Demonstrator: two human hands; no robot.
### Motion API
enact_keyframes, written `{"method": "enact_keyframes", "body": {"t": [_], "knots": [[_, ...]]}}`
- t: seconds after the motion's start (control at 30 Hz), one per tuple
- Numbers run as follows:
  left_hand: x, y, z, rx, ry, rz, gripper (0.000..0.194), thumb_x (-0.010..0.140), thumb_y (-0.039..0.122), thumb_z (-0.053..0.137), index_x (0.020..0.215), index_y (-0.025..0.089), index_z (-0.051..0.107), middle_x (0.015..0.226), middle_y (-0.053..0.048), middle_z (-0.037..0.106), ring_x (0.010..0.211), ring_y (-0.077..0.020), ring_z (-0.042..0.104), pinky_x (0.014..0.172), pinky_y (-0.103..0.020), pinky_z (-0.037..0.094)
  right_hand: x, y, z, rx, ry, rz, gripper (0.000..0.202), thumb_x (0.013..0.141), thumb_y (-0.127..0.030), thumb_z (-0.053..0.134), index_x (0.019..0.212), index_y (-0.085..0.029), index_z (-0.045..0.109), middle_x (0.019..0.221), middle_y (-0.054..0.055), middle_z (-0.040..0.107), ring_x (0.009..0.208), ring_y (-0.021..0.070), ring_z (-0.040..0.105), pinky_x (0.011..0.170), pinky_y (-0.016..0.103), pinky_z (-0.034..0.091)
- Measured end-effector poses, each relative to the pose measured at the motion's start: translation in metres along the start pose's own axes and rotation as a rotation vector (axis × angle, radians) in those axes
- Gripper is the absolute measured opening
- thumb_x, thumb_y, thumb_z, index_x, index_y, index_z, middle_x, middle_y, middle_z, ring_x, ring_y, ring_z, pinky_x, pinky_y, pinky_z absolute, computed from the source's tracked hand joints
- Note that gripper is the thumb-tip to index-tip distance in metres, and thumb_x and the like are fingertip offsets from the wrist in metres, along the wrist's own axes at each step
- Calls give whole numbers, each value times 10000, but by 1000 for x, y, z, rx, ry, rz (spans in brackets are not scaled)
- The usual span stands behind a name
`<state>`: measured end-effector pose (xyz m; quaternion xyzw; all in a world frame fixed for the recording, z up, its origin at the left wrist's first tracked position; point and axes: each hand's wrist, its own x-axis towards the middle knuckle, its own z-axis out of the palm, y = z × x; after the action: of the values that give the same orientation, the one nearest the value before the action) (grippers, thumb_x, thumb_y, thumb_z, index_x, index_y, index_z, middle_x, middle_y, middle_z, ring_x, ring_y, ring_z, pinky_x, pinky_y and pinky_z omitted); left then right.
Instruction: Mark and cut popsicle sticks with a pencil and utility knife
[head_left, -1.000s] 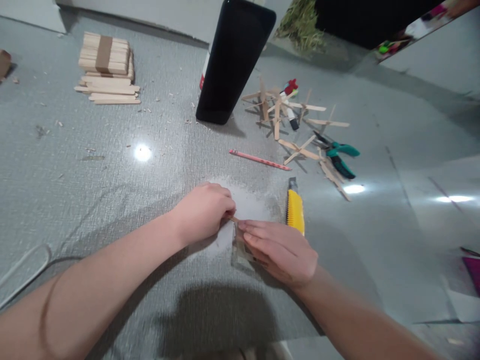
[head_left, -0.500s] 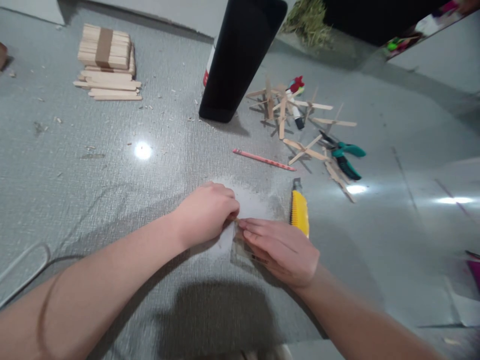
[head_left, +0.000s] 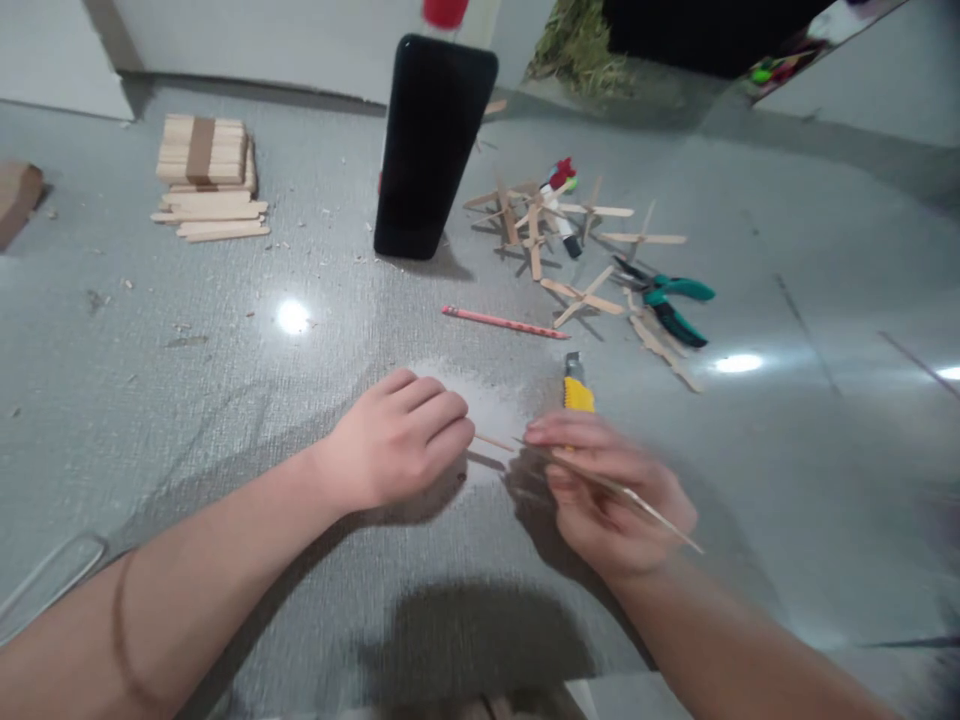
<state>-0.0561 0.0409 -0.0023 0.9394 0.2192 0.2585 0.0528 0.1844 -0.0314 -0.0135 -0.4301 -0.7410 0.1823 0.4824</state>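
My left hand (head_left: 401,435) is closed around a thin wooden stick (head_left: 495,442), whose end pokes out to the right past the fingers. Facing it, my right hand (head_left: 619,490) pinches a thin sheet, apparently sandpaper (head_left: 660,520), turned nearly edge-on between thumb and fingers. The stick's tip is close to the sheet's left edge, with a small gap between them. Pale dust (head_left: 491,400) covers the table beneath and behind the hands. Just behind my right hand lies a yellow utility knife (head_left: 577,391), its lower part hidden by the fingers.
A pink pencil (head_left: 506,322) lies ahead of the hands. Beyond it stands a black phone (head_left: 433,150). Green-handled pliers (head_left: 671,300) and crossed wooden sticks (head_left: 581,297) lie to the right. Bundled craft sticks (head_left: 202,150) are at the back left.
My right hand has lifted the sheet off the table and moved right, away from my left hand. More of the stick now shows. The camera view has shifted slightly.
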Motion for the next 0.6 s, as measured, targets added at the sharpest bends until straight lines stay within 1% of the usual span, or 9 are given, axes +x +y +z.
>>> {"method": "enact_keyframes", "body": {"t": [0.03,0.1,0.17,0.23,0.3,0.4,0.47,0.57,0.6], "knots": [[0,3,-7,71,140,102,190,948,127,559,872,166,729,921,-60,757,795,-200,688,645,-351,529,0,0,-3,2,53,11,179,951,-157,627,1079,-282,637,1082,42,758,1026,227,744,996,506,586],[-2,11,-19,146,297,278,117,880,101,681,835,177,757,889,-42,767,803,-176,717,614,-306,573,2,-3,-9,12,143,5,92,995,-235,570,1042,-267,643,1128,66,744,1029,245,739,1062,572,530],[-4,20,-27,142,282,388,172,840,93,734,737,229,752,837,-1,770,767,-156,737,540,-259,597,6,-8,-15,59,150,25,123,1022,-263,524,1033,-270,646,1082,52,753,939,220,751,1082,563,516],[-5,27,-30,-1,299,326,239,826,81,734,716,293,745,777,51,763,689,-154,746,460,-249,597,9,-14,-20,144,62,69,167,1037,-256,485,1087,-281,642,960,23,755,858,195,747,1018,487,567],[-5,33,-32,-136,200,223,258,818,86,739,795,342,764,814,74,777,660,-151,753,462,-235,622,11,-19,-25,218,-51,121,225,1050,-258,439,1149,-277,640,871,19,727,823,187,726,844,378,613],[-3,38,-37,-171,149,164,279,815,91,741,827,369,773,830,87,783,579,-132,731,441,-211,621,12,-24,-28,247,-193,173,265,1025,-339,469,1194,-224,637,865,49,683,750,182,665,619,298,557],[0,39,-41,-113,156,227,278,812,78,740,762,351,766,808,90,779,576,-122,726,421,-193,603,11,-27,-26,250,-245,207,225,975,-332,560,1143,-210,645,856,45,687,699,161,646,598,274,540],[3,38,-43,82,163,439,236,826,80,733,721,289,759,844,47,790,740,-144,763,480,-208,615,9,-30,-22,258,-249,265,89,931,-195,618,1002,-214,668,811,16,718,667,123,664,598,222,531],[3,36,-42,148,164,467,202,843,89,720,750,263,767,881,19,796,805,-159,765,528,-234,629,9,-30,-21,262,-243,271,85,926,-166,618,970,-212,675,794,8,724,649,113,663,592,210,527]]}}
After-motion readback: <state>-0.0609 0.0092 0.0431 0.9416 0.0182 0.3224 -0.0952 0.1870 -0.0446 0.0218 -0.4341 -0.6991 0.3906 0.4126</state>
